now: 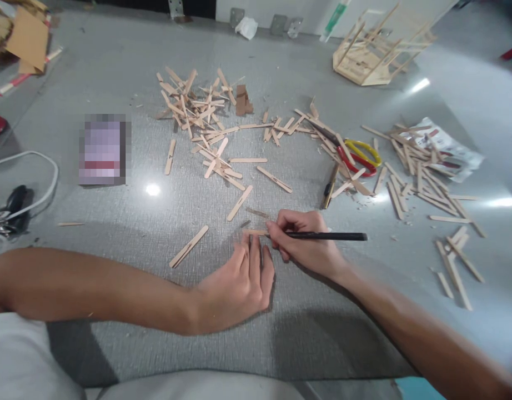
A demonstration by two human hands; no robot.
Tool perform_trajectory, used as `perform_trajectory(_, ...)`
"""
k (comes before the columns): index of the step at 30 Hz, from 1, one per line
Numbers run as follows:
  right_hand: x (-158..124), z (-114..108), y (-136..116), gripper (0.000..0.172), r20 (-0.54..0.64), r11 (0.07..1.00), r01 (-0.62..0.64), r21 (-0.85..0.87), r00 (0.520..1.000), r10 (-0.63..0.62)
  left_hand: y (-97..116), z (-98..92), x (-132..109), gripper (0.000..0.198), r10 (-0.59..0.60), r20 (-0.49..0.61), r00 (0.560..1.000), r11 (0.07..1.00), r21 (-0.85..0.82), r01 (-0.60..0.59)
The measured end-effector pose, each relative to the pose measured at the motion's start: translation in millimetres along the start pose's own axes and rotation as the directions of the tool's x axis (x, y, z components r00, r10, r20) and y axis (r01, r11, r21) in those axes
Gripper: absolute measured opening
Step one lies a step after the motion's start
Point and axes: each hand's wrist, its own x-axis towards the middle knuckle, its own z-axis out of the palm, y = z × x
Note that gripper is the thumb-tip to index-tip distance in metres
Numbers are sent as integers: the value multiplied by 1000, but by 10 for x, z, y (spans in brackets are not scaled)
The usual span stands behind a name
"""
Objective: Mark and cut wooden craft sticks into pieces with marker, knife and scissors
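Note:
My right hand (pixel 306 239) is closed around a slim black pen (pixel 335 236), its writing end pointing left. The pen's tip is at a short piece of wooden craft stick (pixel 260 232) on the grey table. From the near side, my left hand (pixel 245 278) holds that stick down with its fingertips; its other fingers are bent and apart. Just beyond lie small stick scraps (pixel 256 211). One craft stick (pixel 239 203) lies farther off, and another, split lengthwise (pixel 189 246), is left of my left hand.
A heap of craft sticks (pixel 193 105) spreads across the far middle. Red-and-yellow scissors (pixel 358 158) and a cutter knife (pixel 330 188) lie to the right. More sticks (pixel 431 183) surround a plastic packet (pixel 460 155). Behind stands a stick frame (pixel 360 66). A white cable (pixel 51 161) is left.

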Motion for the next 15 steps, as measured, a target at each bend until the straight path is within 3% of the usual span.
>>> perform_trajectory(15, -2, 5, -5, 46, -7, 1000, 25, -13, 1000, -25, 5, 3, 0, 43, 4, -5, 1000, 1000, -13, -4)
